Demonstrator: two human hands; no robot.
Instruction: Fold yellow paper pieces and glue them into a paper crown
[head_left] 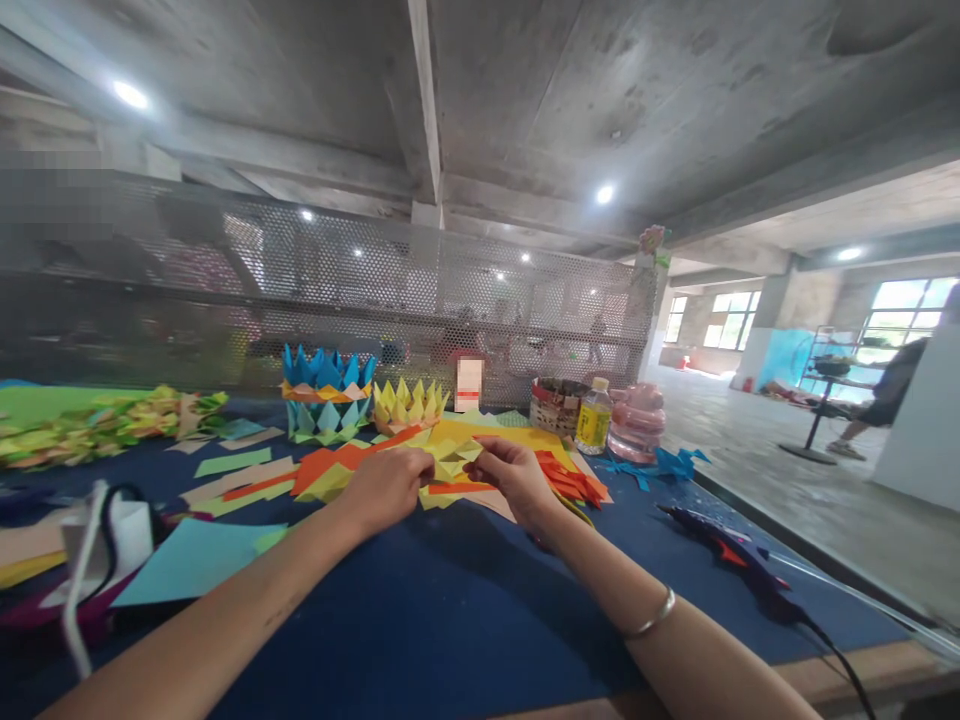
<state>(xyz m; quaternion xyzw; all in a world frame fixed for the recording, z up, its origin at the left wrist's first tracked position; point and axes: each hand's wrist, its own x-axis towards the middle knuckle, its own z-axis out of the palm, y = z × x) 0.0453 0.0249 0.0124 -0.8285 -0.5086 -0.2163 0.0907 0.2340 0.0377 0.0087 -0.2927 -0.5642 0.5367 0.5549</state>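
Note:
My left hand (390, 482) and my right hand (516, 474) meet over the blue tabletop, fingers pinched. Between them is a pale yellow piece of folded paper (454, 462), with the fingertips of both hands at its ends. Yellow and orange paper sheets (319, 468) lie beneath and around it. Just right of my right hand is a pile of orange-red folded paper pieces (574, 480). Behind the hands stand a yellow paper crown (409, 405) and a stack of blue and orange paper crowns (328, 390).
A woven basket (553, 408), a yellow-labelled bottle (594, 418) and a pink container (636, 425) stand at back right. Blue paper scraps (675, 462) and a corded glue gun (731, 550) lie to the right. At left are a light blue sheet (202, 560) and a white cable (71, 600). A perforated screen (337, 270) rises behind.

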